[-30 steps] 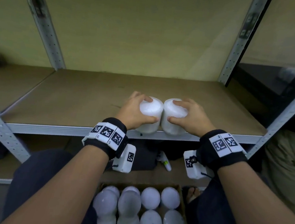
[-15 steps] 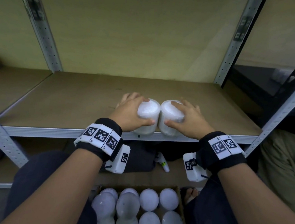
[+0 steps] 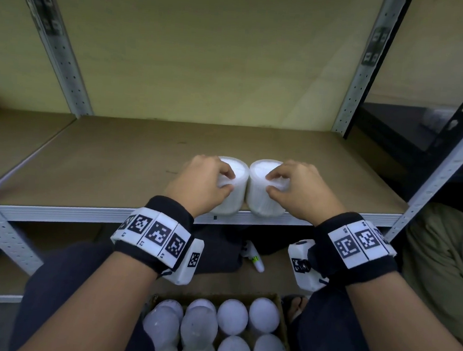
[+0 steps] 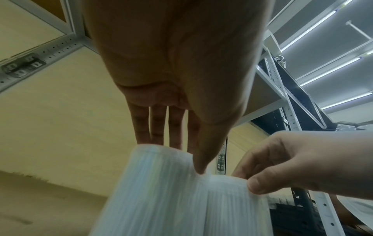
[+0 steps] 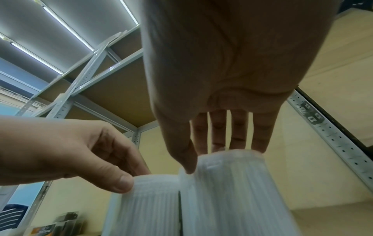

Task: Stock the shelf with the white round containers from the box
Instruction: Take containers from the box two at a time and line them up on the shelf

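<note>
- The left hand (image 3: 200,185) sits on top of the left container (image 3: 230,187); its fingers (image 4: 157,127) reach over the lid and the thumb presses the near rim, a narrow hold round the top.
- The right hand (image 3: 299,191) holds the right container (image 3: 263,191) the same way, fingers (image 5: 238,131) over the lid, thumb on the near rim.
- Both containers stand upright at the front edge of the shelf (image 3: 114,166), sides touching, at about 12 o'clock from the person.
- The shelf board behind them runs back to a yellow wall; grey perforated posts (image 3: 65,59) stand at 10 and 2 o'clock.
- At 6 o'clock, between the knees, the box (image 3: 281,306) holds more white containers (image 3: 231,316) packed in rows.
- Under the shelf, at 5 o'clock from the hands, a small white bottle (image 3: 254,259) lies on a lower board.
- The forearms and wristbands (image 3: 155,233) hide part of the shelf's front rail.
- Only the wrist views show the ribbed sides of the containers, the ceiling light strips (image 4: 315,28) and the shelves above.
- Only the head view shows the box and the bottle.
- The left wrist view catches the right hand's thumb on its rim; the right wrist view shows the left thumb likewise.
</note>
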`<state>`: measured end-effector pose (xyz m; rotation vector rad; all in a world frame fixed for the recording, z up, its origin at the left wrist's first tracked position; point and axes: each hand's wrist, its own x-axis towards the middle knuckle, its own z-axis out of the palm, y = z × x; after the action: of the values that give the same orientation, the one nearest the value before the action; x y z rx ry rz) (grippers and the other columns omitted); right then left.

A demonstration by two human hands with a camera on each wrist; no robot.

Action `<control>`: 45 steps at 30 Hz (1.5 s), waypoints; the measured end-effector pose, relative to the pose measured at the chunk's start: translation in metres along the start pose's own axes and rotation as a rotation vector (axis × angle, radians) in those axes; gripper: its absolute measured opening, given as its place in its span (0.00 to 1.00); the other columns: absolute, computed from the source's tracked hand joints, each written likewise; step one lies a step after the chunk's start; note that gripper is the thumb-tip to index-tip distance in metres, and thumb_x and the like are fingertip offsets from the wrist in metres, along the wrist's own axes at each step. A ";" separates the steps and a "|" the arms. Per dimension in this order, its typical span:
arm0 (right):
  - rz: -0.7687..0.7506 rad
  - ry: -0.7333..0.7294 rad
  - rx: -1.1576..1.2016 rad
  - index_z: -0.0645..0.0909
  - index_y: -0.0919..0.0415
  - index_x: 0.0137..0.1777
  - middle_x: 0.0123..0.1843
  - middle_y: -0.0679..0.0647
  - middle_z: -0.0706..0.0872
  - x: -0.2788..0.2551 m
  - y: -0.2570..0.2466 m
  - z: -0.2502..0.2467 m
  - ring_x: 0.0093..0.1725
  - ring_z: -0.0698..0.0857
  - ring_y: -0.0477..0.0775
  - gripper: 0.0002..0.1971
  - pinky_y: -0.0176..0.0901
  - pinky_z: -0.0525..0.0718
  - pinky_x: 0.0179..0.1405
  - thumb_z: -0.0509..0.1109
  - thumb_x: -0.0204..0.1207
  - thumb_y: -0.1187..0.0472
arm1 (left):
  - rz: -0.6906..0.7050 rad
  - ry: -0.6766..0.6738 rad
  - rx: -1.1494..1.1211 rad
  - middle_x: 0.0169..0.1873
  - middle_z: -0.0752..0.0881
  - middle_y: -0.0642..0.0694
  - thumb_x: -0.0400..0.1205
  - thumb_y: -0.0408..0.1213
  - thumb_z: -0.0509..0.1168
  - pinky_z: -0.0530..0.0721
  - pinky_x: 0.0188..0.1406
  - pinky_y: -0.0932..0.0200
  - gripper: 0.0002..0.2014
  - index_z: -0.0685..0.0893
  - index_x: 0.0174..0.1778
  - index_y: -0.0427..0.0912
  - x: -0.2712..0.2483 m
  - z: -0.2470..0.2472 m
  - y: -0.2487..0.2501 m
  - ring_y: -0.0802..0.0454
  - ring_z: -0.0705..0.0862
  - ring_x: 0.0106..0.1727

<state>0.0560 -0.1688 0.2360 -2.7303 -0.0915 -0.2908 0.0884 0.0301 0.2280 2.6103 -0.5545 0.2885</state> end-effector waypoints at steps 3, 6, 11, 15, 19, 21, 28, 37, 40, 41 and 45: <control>0.028 0.004 -0.019 0.86 0.53 0.60 0.62 0.49 0.85 0.006 -0.002 -0.004 0.63 0.82 0.50 0.13 0.40 0.77 0.62 0.71 0.76 0.56 | 0.014 0.020 0.053 0.58 0.88 0.52 0.79 0.46 0.68 0.80 0.64 0.53 0.11 0.88 0.56 0.53 0.006 0.002 0.003 0.51 0.83 0.63; 0.063 -0.004 -0.033 0.86 0.53 0.61 0.62 0.49 0.87 0.016 0.000 -0.006 0.63 0.83 0.51 0.14 0.41 0.79 0.62 0.72 0.76 0.56 | 0.018 0.034 0.080 0.59 0.88 0.53 0.80 0.45 0.66 0.79 0.64 0.55 0.11 0.88 0.57 0.53 0.017 0.007 0.004 0.51 0.83 0.63; 0.110 -0.004 0.007 0.86 0.54 0.61 0.62 0.50 0.87 0.040 0.013 -0.006 0.64 0.83 0.51 0.14 0.37 0.76 0.60 0.72 0.76 0.57 | 0.001 0.017 0.060 0.57 0.89 0.52 0.80 0.43 0.66 0.80 0.63 0.55 0.11 0.88 0.57 0.53 0.043 0.016 0.006 0.50 0.84 0.62; 0.138 -0.009 0.074 0.87 0.57 0.60 0.61 0.52 0.86 0.059 0.028 -0.004 0.63 0.82 0.49 0.13 0.31 0.71 0.54 0.73 0.76 0.58 | -0.008 0.001 0.033 0.59 0.88 0.50 0.80 0.41 0.66 0.79 0.65 0.56 0.11 0.88 0.58 0.51 0.065 0.023 0.009 0.49 0.84 0.63; 0.146 -0.014 0.077 0.87 0.57 0.60 0.62 0.53 0.87 0.080 0.043 -0.002 0.63 0.83 0.50 0.14 0.31 0.71 0.54 0.74 0.75 0.58 | -0.023 -0.015 0.018 0.60 0.88 0.48 0.80 0.40 0.67 0.79 0.66 0.56 0.12 0.87 0.58 0.49 0.089 0.033 0.012 0.48 0.84 0.63; 0.149 -0.014 0.077 0.87 0.58 0.60 0.62 0.54 0.87 0.092 0.050 -0.001 0.63 0.83 0.51 0.14 0.31 0.72 0.55 0.74 0.75 0.58 | -0.021 -0.025 0.021 0.60 0.88 0.47 0.80 0.40 0.67 0.80 0.66 0.55 0.12 0.87 0.59 0.48 0.102 0.037 0.013 0.47 0.84 0.63; 0.194 -0.008 0.068 0.86 0.59 0.61 0.66 0.56 0.85 0.137 0.074 0.004 0.66 0.82 0.54 0.15 0.36 0.75 0.60 0.74 0.75 0.58 | -0.021 -0.068 0.013 0.62 0.86 0.46 0.81 0.37 0.66 0.80 0.64 0.54 0.12 0.87 0.60 0.47 0.149 0.050 0.015 0.45 0.84 0.63; 0.204 -0.004 0.039 0.87 0.61 0.60 0.66 0.58 0.83 0.197 0.102 0.008 0.65 0.82 0.56 0.15 0.36 0.75 0.59 0.75 0.74 0.59 | -0.035 -0.130 -0.054 0.65 0.84 0.42 0.80 0.30 0.63 0.81 0.63 0.57 0.14 0.86 0.60 0.43 0.215 0.070 0.011 0.44 0.84 0.63; 0.211 -0.001 0.028 0.87 0.60 0.60 0.65 0.57 0.85 0.215 0.110 0.008 0.62 0.84 0.55 0.15 0.34 0.74 0.54 0.76 0.74 0.59 | -0.028 -0.122 -0.048 0.63 0.85 0.42 0.80 0.31 0.64 0.81 0.63 0.56 0.14 0.87 0.60 0.44 0.236 0.076 0.009 0.44 0.84 0.62; 0.216 -0.001 0.026 0.87 0.60 0.60 0.65 0.56 0.85 0.221 0.112 0.008 0.62 0.84 0.54 0.15 0.34 0.74 0.54 0.76 0.74 0.59 | -0.028 -0.121 -0.045 0.62 0.86 0.42 0.80 0.31 0.64 0.82 0.63 0.55 0.14 0.87 0.59 0.44 0.242 0.078 0.008 0.44 0.84 0.62; 0.236 -0.002 0.009 0.87 0.60 0.61 0.65 0.56 0.85 0.242 0.120 0.008 0.63 0.84 0.54 0.16 0.35 0.75 0.55 0.75 0.74 0.58 | -0.023 -0.117 -0.056 0.61 0.86 0.42 0.80 0.31 0.65 0.81 0.63 0.56 0.14 0.87 0.59 0.44 0.267 0.084 0.006 0.44 0.85 0.61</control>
<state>0.3066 -0.2703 0.2360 -2.6975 0.2271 -0.2193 0.3342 -0.1030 0.2338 2.5889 -0.5636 0.1116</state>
